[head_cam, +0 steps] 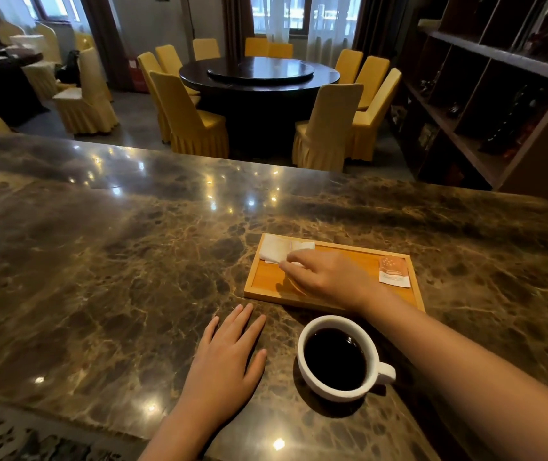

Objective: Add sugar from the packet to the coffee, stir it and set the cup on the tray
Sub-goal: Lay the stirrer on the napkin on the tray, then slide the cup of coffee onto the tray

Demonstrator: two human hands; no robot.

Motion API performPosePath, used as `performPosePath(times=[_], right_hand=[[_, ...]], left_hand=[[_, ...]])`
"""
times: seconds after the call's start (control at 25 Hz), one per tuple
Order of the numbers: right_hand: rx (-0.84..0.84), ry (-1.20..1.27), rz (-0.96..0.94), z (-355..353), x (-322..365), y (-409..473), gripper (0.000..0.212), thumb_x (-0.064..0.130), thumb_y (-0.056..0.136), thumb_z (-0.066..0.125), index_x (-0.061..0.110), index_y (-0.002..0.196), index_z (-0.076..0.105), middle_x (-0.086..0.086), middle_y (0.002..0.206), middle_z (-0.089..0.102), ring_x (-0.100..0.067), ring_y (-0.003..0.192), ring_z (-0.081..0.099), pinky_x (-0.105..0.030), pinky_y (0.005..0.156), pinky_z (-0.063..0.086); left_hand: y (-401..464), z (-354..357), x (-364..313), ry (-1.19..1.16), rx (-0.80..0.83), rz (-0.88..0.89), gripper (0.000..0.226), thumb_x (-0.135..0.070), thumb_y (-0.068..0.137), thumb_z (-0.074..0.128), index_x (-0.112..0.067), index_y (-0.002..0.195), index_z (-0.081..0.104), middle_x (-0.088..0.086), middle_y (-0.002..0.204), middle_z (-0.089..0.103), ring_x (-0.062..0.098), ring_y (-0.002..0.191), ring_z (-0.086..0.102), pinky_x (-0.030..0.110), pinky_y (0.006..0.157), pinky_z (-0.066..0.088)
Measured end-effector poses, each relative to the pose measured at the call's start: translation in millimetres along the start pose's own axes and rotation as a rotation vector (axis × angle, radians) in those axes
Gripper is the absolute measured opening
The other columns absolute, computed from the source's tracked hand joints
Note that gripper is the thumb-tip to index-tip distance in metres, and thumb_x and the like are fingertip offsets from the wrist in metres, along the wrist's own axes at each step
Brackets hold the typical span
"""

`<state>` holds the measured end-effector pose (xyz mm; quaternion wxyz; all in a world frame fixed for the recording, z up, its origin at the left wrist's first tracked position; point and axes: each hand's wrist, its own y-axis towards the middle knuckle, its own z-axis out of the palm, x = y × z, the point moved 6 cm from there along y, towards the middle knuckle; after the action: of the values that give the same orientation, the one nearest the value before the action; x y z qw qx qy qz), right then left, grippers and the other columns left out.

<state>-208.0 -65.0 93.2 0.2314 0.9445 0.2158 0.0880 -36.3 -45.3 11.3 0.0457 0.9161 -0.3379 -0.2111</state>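
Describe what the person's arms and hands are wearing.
Nothing shows on either. The left hand and right hand are bare, with no gloves, rings, watch or bracelets in view. Both forearms are bare as far as the picture's edge, with no sleeves showing.

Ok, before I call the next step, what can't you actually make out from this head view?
- Tray: the middle is hidden by the right hand; no stirrer seen.
- Right hand's fingertips at the white napkin: pinching or just touching, unclear.
- Sugar packet: print too small; sealed or torn, unclear.
- Cup: coffee depth unreadable.
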Motion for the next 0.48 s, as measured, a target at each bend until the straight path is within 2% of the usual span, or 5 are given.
performPosePath(times=[0.12, 0.16, 0.32, 0.48], right_hand=[[0.120, -0.146, -0.295, 18, 14, -4, 0.022, 0.014, 0.088, 0.058, 0.003, 0.106, 0.064, -0.017, 0.095, 0.070, -0.025, 0.075, 0.066, -0.032, 0.048, 0.054], [0.142, -0.155, -0.328, 20, 15, -3, 0.023, 0.014, 0.088, 0.056, 0.001, 0.106, 0.063, -0.019, 0.094, 0.069, -0.025, 0.073, 0.065, -0.031, 0.045, 0.052], [0.177, -0.141, -0.329, 31, 14, -5, 0.020, 0.018, 0.090, 0.059, 0.003, 0.102, 0.063, -0.016, 0.095, 0.068, -0.026, 0.078, 0.064, -0.034, 0.047, 0.052], [0.237, -0.093, -0.268, 38, 8, -4, 0.031, 0.035, 0.092, 0.051, 0.007, 0.102, 0.061, -0.013, 0.100, 0.066, -0.025, 0.085, 0.062, -0.037, 0.054, 0.054]], left_hand=[[0, 0, 0, -0.005, 0.002, -0.005, 0.051, -0.043, 0.091, 0.036, -0.033, 0.139, 0.024, -0.007, 0.152, 0.017, -0.001, 0.134, -0.004, 0.031, 0.112, -0.005], [0, -1, 0, -0.006, 0.002, -0.006, 0.051, -0.043, 0.091, 0.036, -0.033, 0.139, 0.024, -0.008, 0.152, 0.017, -0.001, 0.134, -0.004, 0.031, 0.112, -0.005], [0, 0, 0, -0.001, 0.011, -0.012, 0.051, -0.044, 0.091, 0.035, -0.035, 0.140, 0.022, -0.009, 0.153, 0.015, -0.002, 0.134, -0.006, 0.029, 0.111, -0.008], [0, 0, 0, 0.007, 0.010, -0.013, 0.051, -0.044, 0.091, 0.034, -0.035, 0.139, 0.023, -0.009, 0.152, 0.015, -0.002, 0.133, -0.005, 0.030, 0.111, -0.007]])
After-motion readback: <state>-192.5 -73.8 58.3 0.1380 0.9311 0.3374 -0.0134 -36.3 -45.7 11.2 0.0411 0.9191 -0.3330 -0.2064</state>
